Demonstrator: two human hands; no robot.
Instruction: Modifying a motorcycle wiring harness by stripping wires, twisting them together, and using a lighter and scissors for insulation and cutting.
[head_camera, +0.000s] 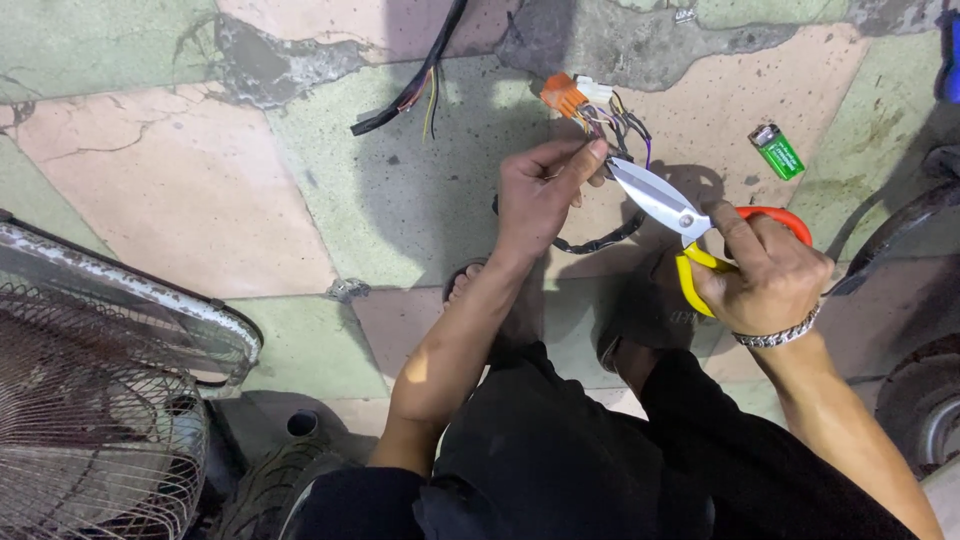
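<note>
My left hand (540, 190) pinches a bundle of thin coloured wires (612, 122) that runs up to an orange and white plug connector (572, 94). My right hand (762, 272) grips scissors (672, 208) with yellow and orange handles; their silver blades point up-left and touch the wires right beside my left fingertips. A black sheathed cable (600, 240) loops below the wires, partly hidden by my left hand.
A green lighter (776, 150) lies on the tiled floor to the right. A second black cable with loose coloured wires (425, 85) lies at the top. A rusty fan grille (95, 400) fills the lower left. A tyre (925, 400) sits at the right edge.
</note>
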